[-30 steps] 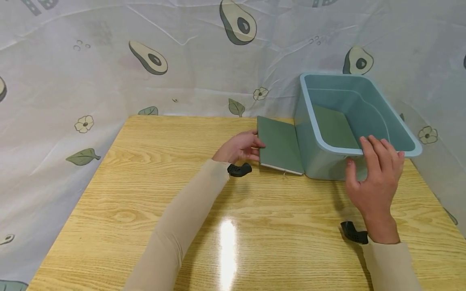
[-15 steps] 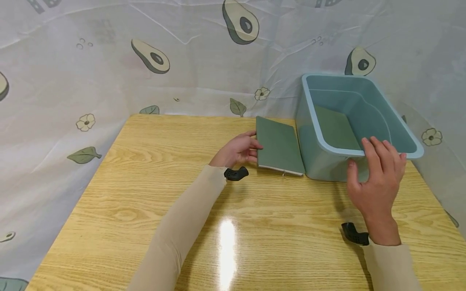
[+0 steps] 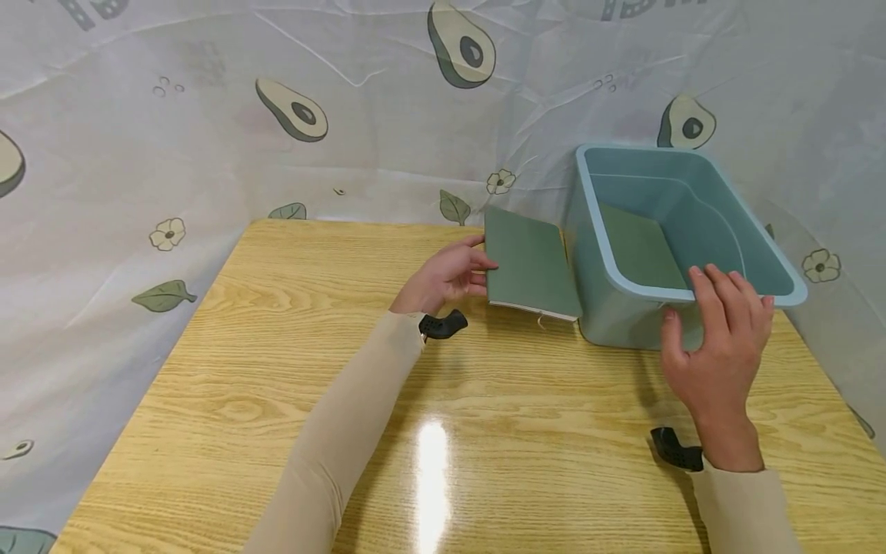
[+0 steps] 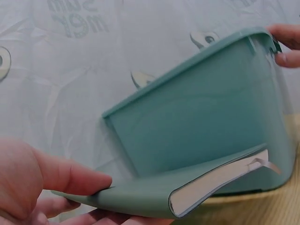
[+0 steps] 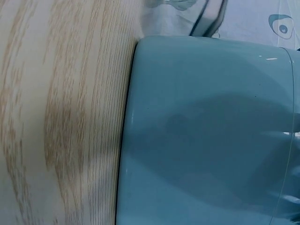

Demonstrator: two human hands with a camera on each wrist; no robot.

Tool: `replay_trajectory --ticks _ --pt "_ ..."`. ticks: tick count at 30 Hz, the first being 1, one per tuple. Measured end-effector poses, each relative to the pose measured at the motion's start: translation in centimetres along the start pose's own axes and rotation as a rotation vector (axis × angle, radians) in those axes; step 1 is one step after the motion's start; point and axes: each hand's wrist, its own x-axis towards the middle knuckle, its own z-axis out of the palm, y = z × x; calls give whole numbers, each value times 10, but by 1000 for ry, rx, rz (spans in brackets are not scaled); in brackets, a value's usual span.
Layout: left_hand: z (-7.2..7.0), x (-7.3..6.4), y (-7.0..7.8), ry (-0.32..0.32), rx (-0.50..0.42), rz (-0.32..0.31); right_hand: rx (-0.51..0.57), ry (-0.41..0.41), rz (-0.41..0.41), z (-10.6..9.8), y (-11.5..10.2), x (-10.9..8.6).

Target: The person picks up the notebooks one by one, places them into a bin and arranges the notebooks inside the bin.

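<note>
A green notebook [image 3: 529, 265] with pale page edges and a ribbon marker is tilted beside the blue bin [image 3: 626, 327], its left side raised. My left hand [image 3: 450, 273] pinches that left edge, the thumb [image 4: 70, 176] on the cover and the fingers beneath, as the left wrist view shows. The notebook's right edge lies close to the bin's wall; whether they touch I cannot tell. My right hand [image 3: 720, 346] grips the bin's near rim, fingers over the top and thumb outside. In the right wrist view the bin's side wall [image 5: 201, 140] fills most of the picture.
Inside the bin lies a flat green thing [image 3: 640, 246] resembling another notebook cover. The wooden table [image 3: 277, 369] extends left and toward me. A cloth printed with avocados [image 3: 374, 115] hangs behind the table and at its sides.
My left hand has lifted the notebook's left side from near the table, moving slightly up and left, so the notebook now tilts. The right hand stays on the bin's rim.
</note>
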Motion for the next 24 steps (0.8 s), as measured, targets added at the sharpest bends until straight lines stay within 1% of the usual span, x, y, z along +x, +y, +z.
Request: replay_trajectory --ticks 6,12,17,24 --pt "4 -6 15 15 7 37 -3 -3 3 -1 0 0" --pt "9 -13 34 38 -51 65 -8 -10 6 -2 1 0" --pt "15 -20 53 35 -80 122 -12 -18 8 -3 2 0" --pt "21 -30 77 35 -102 181 -8 -26 9 -3 1 1"
